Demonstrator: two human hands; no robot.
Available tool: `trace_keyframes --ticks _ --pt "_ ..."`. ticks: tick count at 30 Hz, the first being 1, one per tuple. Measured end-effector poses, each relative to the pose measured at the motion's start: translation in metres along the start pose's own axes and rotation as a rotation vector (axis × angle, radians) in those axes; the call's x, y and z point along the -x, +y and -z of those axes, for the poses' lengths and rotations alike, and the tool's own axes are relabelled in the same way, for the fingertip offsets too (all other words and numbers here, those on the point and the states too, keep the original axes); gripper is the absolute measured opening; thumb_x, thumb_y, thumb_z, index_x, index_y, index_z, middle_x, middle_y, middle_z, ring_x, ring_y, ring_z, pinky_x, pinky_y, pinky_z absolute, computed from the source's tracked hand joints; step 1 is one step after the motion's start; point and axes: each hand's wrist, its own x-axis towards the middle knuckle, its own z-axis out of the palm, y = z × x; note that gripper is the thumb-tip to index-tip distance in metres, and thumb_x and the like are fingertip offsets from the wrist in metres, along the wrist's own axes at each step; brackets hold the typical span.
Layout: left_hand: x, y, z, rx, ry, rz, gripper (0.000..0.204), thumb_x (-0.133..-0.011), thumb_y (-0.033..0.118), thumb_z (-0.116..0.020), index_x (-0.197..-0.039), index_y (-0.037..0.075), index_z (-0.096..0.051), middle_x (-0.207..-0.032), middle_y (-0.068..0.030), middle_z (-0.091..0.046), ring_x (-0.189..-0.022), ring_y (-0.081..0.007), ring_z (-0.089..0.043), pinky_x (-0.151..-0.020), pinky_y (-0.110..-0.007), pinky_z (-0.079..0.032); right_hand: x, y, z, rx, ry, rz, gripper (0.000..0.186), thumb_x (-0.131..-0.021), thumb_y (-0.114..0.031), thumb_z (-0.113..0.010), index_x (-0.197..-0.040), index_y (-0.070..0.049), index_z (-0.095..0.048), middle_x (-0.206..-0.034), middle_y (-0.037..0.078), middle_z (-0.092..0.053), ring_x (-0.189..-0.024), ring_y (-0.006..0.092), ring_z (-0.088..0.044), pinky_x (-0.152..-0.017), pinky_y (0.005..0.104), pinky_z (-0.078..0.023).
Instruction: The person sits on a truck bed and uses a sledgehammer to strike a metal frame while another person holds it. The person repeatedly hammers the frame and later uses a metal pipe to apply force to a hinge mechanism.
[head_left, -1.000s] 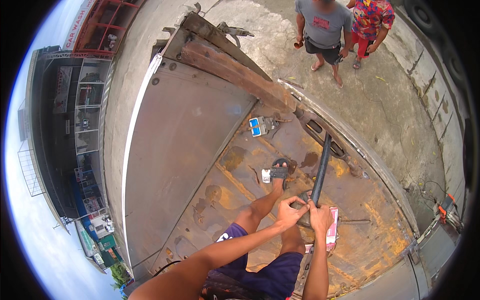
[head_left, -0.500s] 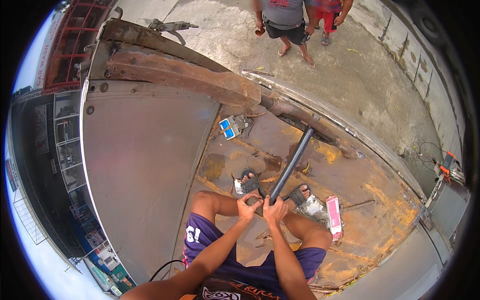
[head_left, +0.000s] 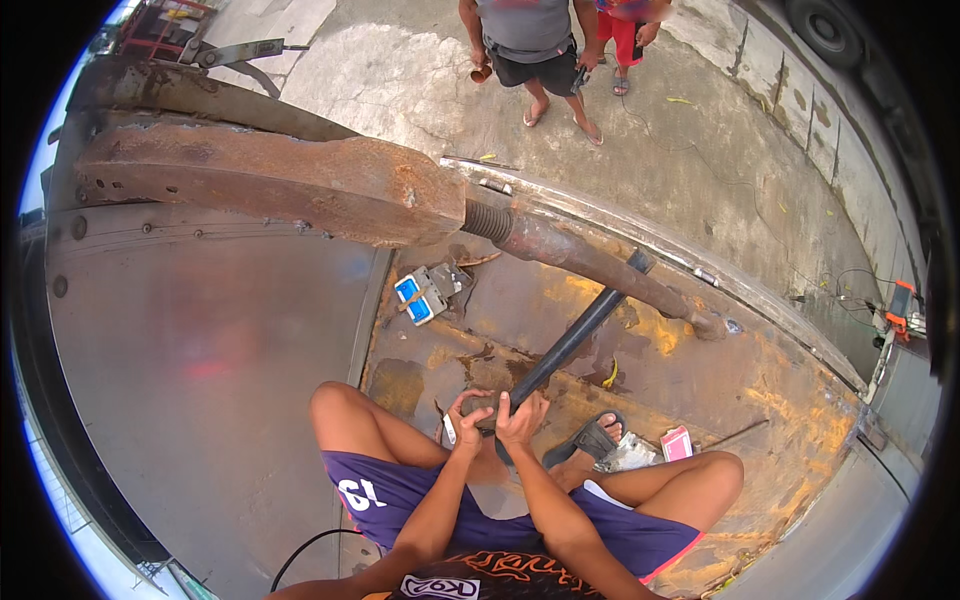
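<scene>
Pipe [head_left: 565, 350], dark and straight, slants across the rusty metal floor [head_left: 790, 445], its near end between the person's knees and its far end toward the floor's far edge. The right hand [head_left: 522, 418] is wrapped round the lower part, fingers on the right side and thumb on the left, so the pipe lies inside that grasp, with a short stub showing below the palm and most of its length reaching up and right beyond the knuckles. Just left of it, the left hand [head_left: 466, 420] has its fingers curled about a grey-brown piece [head_left: 483, 404], the thumb laid against it; whether that piece touches the pipe I cannot tell. Near the far edge, the pipe meets a rusty rod [head_left: 590, 275], and its tip shows on the other side; whether it goes through or beneath is unclear. Toward the floor's far left corner, well apart from the fingers, lies a blue-and-white box [head_left: 412, 298]. On the right, a sandalled foot [head_left: 590, 437], a crumpled wrapper [head_left: 630, 453] and a pink box [head_left: 677, 443] sit in a row, the box nearest the right-hand corner.
</scene>
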Motion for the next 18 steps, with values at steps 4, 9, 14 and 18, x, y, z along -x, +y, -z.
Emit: trace_keyframes --ticks 4,9,14,18 --pt "-0.049 -0.015 0.0 0.072 -0.067 -0.044 0.04 -0.057 0.001 -0.066 -0.097 -0.005 -0.063 -0.099 -0.0175 -0.069 -0.1 -0.0301 -0.065 -0.094 -0.038 -0.049 -0.026 0.017 -0.037 -0.021 0.081 0.063 0.03 -0.087 -0.031 -0.063 -0.088 -0.001 -0.061 -0.088 0.015 -0.057 -0.091 0.0346 -0.048 -0.086 0.0453 -0.035" --pt "-0.104 -0.026 -0.007 0.172 -0.141 -0.121 0.039 -0.056 0.0 -0.063 -0.095 -0.003 -0.063 -0.098 -0.0183 -0.068 -0.099 -0.031 -0.065 -0.094 -0.038 -0.049 -0.058 0.029 -0.073 -0.088 0.137 0.13 0.032 -0.088 -0.034 -0.062 -0.087 -0.002 -0.061 -0.088 0.014 -0.057 -0.092 0.0341 -0.049 -0.089 0.0445 -0.033" --pt "-0.129 -0.036 -0.013 0.202 -0.194 -0.143 0.039 -0.055 -0.001 -0.061 -0.094 -0.002 -0.062 -0.099 -0.0174 -0.069 -0.097 -0.0303 -0.064 -0.091 -0.037 -0.05 -0.076 0.04 -0.083 -0.075 0.198 0.181 0.032 -0.09 -0.034 -0.061 -0.09 -0.002 -0.061 -0.089 0.014 -0.057 -0.094 0.0343 -0.05 -0.09 0.0449 -0.034" --pt "-0.13 -0.044 -0.019 0.211 -0.142 -0.074 0.035 -0.056 -0.002 -0.06 -0.091 0.0 -0.063 -0.099 -0.0162 -0.07 -0.095 -0.0287 -0.064 -0.086 -0.035 -0.05 -0.077 0.048 -0.084 -0.066 0.205 0.164 0.033 -0.091 -0.033 -0.061 -0.093 -0.001 -0.06 -0.091 0.014 -0.057 -0.094 0.0367 -0.05 -0.089 0.0474 -0.035"
